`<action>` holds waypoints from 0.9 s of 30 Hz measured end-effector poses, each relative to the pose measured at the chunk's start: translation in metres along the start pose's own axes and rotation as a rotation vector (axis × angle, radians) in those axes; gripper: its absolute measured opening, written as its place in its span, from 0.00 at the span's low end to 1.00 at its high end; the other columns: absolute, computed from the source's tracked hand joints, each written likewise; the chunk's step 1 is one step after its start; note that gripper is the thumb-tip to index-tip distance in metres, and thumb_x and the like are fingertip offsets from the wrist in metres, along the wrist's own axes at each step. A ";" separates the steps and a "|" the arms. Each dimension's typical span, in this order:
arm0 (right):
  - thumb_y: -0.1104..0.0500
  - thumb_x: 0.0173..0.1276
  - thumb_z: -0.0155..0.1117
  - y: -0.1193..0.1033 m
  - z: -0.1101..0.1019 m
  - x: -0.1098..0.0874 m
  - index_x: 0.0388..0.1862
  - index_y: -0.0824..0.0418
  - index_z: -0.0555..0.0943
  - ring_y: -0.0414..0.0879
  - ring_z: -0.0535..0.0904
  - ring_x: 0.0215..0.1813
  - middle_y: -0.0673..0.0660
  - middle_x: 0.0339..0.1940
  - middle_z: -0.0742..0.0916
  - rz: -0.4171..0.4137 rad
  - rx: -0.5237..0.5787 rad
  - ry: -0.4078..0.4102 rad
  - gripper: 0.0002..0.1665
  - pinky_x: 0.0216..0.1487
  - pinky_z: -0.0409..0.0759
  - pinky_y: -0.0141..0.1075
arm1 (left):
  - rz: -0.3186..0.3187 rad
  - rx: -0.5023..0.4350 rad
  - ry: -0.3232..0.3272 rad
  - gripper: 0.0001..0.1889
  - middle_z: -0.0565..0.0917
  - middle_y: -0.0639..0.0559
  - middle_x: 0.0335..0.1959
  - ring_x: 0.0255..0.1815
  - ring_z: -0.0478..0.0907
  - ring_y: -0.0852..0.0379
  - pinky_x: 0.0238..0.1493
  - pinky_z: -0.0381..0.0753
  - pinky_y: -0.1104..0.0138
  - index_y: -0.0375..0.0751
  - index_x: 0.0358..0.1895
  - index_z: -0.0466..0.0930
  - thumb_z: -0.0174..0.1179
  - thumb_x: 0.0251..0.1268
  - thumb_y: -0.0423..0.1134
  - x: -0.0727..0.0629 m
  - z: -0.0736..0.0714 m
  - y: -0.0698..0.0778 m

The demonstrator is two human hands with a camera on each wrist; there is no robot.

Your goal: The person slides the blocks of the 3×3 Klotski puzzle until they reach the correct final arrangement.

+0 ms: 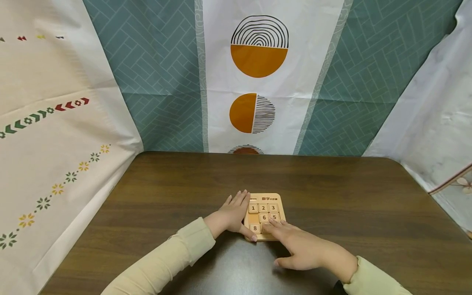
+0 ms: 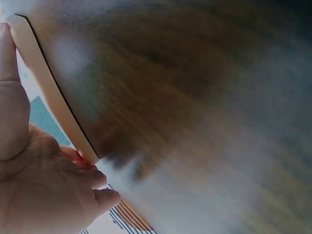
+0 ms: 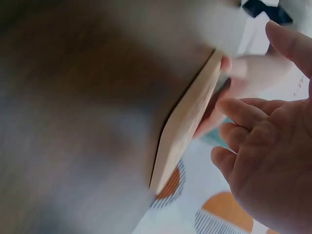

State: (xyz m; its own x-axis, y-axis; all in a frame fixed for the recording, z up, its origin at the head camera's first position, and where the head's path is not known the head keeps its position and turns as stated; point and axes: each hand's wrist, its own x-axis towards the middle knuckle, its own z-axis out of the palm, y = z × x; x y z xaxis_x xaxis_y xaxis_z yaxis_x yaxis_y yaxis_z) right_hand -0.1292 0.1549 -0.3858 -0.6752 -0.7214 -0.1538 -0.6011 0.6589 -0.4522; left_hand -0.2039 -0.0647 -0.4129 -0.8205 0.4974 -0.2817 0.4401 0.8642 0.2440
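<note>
Lengthwise outward, number board (image 1: 253, 218), title (image 1: 269, 198) farthest

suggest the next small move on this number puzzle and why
I'd probably slide the 6 tile left with the fingers of the right hand: the number puzzle's gap lies directly left of it, those fingers are close, the left hand rests along the left edge, and the 1, 2, 3 row would stay undisturbed.
</note>
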 end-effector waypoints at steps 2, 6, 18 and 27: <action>0.49 0.61 0.66 -0.005 0.004 0.003 0.73 0.63 0.60 0.62 0.54 0.75 0.64 0.74 0.63 -0.018 -0.023 -0.015 0.46 0.70 0.57 0.58 | 0.002 0.000 0.003 0.67 0.43 0.42 0.78 0.78 0.40 0.47 0.75 0.45 0.52 0.35 0.76 0.40 0.69 0.38 0.69 0.000 0.001 0.000; 0.47 0.60 0.66 -0.011 0.012 0.008 0.72 0.63 0.62 0.60 0.56 0.75 0.62 0.73 0.67 -0.052 -0.112 -0.014 0.45 0.70 0.58 0.55 | 0.003 0.007 0.011 0.67 0.44 0.42 0.78 0.78 0.41 0.47 0.75 0.45 0.52 0.35 0.76 0.41 0.70 0.38 0.67 0.001 0.002 0.000; 0.43 0.60 0.66 -0.017 0.011 0.025 0.72 0.64 0.62 0.55 0.62 0.73 0.61 0.71 0.71 -0.009 -0.319 -0.013 0.47 0.71 0.59 0.50 | 0.003 0.012 0.016 0.67 0.44 0.41 0.78 0.78 0.41 0.46 0.75 0.46 0.51 0.35 0.76 0.41 0.70 0.37 0.68 0.001 0.000 -0.001; 0.42 0.63 0.64 -0.009 0.006 0.031 0.75 0.62 0.58 0.58 0.56 0.75 0.63 0.74 0.64 0.053 -0.156 -0.032 0.49 0.72 0.56 0.54 | 0.003 -0.004 0.001 0.67 0.42 0.42 0.78 0.78 0.40 0.47 0.75 0.44 0.51 0.35 0.76 0.40 0.68 0.38 0.70 0.000 0.001 -0.001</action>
State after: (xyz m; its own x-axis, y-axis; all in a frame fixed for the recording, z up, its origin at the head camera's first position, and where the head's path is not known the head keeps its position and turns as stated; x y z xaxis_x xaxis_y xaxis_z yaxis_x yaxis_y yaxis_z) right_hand -0.1419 0.1258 -0.3919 -0.6953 -0.6897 -0.2024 -0.6260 0.7194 -0.3009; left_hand -0.2040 -0.0656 -0.4146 -0.8194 0.4999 -0.2806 0.4409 0.8624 0.2489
